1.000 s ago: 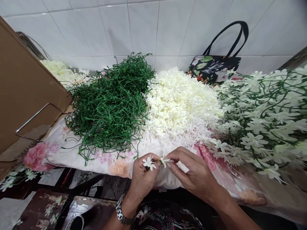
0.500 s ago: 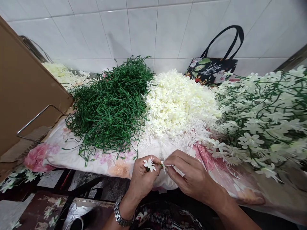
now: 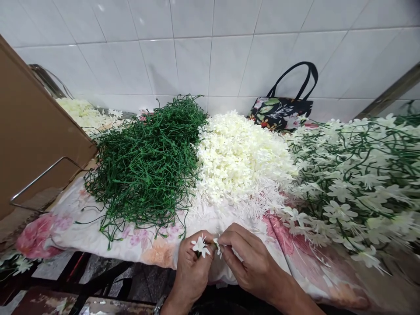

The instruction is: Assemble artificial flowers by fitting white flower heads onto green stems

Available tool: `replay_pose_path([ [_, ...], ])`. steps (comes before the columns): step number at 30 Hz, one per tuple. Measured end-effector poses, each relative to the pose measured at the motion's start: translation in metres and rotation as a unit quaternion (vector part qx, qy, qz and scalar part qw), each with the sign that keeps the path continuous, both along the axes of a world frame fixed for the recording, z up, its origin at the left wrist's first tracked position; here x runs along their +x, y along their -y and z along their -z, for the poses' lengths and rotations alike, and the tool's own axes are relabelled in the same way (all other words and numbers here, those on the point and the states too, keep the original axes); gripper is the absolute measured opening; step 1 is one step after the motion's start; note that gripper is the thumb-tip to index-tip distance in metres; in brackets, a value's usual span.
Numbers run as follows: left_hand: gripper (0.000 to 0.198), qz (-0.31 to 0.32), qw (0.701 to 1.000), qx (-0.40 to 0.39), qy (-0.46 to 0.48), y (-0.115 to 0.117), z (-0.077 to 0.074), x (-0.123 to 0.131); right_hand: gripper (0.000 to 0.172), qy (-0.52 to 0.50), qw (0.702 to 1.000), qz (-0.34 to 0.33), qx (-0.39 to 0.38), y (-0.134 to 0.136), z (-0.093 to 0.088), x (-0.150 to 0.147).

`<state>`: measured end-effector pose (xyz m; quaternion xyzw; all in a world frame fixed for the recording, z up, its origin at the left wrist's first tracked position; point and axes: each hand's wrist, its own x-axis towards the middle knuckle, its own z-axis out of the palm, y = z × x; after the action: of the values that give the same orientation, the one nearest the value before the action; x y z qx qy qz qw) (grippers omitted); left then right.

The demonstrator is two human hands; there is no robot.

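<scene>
At the front edge of the cloth, my left hand (image 3: pixel 194 267) is closed around an artificial flower stem, most of it hidden in the fist. A white artificial flower (image 3: pixel 201 246) pokes out above its thumb. My right hand (image 3: pixel 251 258) pinches a second white blossom (image 3: pixel 217 247) by the left fingertips, where the two hands nearly meet. Beyond them lie a tangled heap of green plastic stems (image 3: pixel 147 162), a mound of loose cream-white petals (image 3: pixel 236 153) and some thin white stamens (image 3: pixel 259 203).
Finished-looking white flowers on green stems (image 3: pixel 354 175) are piled at the right. A black floral bag (image 3: pixel 282 111) leans against the tiled wall (image 3: pixel 183 61). A cardboard box (image 3: pixel 39 131) stands at the left. Floral cloth (image 3: pixel 131 245) covers the work surface.
The view has tilted up, so everything sits lower in the picture. My right fingertips stay at the second blossom, which now shows more plainly beside the left hand.
</scene>
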<state>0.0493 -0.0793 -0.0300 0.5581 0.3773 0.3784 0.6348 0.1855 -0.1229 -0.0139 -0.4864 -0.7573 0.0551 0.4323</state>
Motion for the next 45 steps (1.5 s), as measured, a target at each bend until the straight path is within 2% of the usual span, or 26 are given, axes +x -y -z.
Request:
replay_pose_path([
  [7,0.018,-0.024,1.0,-0.013,-0.002,0.005,0.006,-0.003,0.017,-0.021,1.0,0.0,0.009,-0.001,-0.002,-0.004],
  [16,0.014,-0.041,0.999,-0.026,0.007,0.003,0.004,-0.001,0.018,-0.022,1.0,0.005,0.012,-0.002,0.003,-0.007],
  [22,0.012,-0.015,0.999,-0.028,0.031,0.001,0.007,-0.003,0.015,-0.04,0.999,0.007,-0.015,0.0,-0.003,0.001],
  [25,0.014,-0.027,0.999,0.01,0.032,0.004,0.007,-0.004,0.012,-0.039,0.999,0.009,-0.028,0.003,-0.01,0.004],
  [30,0.015,-0.056,0.99,0.128,-0.022,0.007,-0.002,-0.003,0.012,-0.026,0.999,0.015,-0.031,0.007,-0.011,0.004],
  [33,0.014,-0.068,0.975,0.206,-0.048,0.008,-0.006,-0.001,0.014,-0.042,0.998,0.017,-0.044,0.009,-0.007,0.003],
  [38,0.014,-0.076,0.939,0.329,-0.061,0.009,0.0,0.001,0.013,-0.057,0.996,0.03,-0.059,0.01,-0.005,0.003],
  [41,0.018,-0.071,0.924,0.367,-0.076,0.009,0.004,0.001,0.013,-0.063,0.995,0.039,-0.06,0.008,-0.004,0.003],
  [45,0.018,-0.076,0.925,0.363,-0.086,0.007,0.004,0.003,0.015,-0.07,0.995,0.053,-0.054,0.005,0.002,0.002],
])
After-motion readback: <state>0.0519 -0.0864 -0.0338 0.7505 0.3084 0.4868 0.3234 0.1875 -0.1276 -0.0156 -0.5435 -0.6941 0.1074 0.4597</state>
